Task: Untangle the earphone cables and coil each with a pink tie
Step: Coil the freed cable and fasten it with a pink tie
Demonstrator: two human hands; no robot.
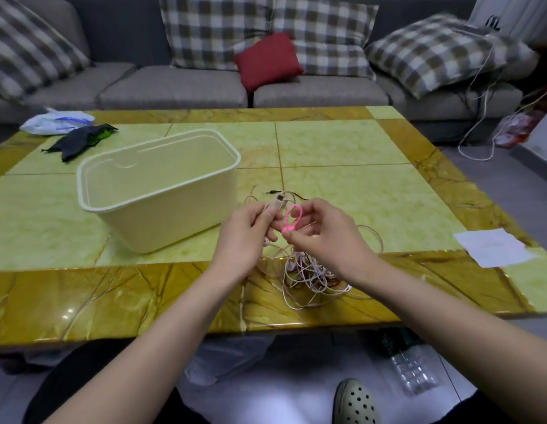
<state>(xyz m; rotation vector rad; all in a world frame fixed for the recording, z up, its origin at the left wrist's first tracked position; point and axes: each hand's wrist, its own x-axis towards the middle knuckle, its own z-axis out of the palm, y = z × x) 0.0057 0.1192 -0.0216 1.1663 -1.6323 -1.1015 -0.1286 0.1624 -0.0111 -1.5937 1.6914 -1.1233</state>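
A tangle of thin white and pinkish earphone cables (309, 276) lies on the near, golden edge of the table, with strands rising to both hands. My left hand (244, 237) grips a bundle of cable with a plug end (279, 201) sticking up above its fingers. My right hand (324, 234) pinches a pink tie (292, 220), which forms a loop between the two hands. A dark jack plug (270, 193) rests on the table just beyond the hands.
A cream plastic box (162, 206) stands left of the hands on the green and yellow marble table (342, 148). A white paper (495, 247) lies at the right edge, bags (70, 130) at the far left. Behind is a grey sofa (174, 87) with cushions.
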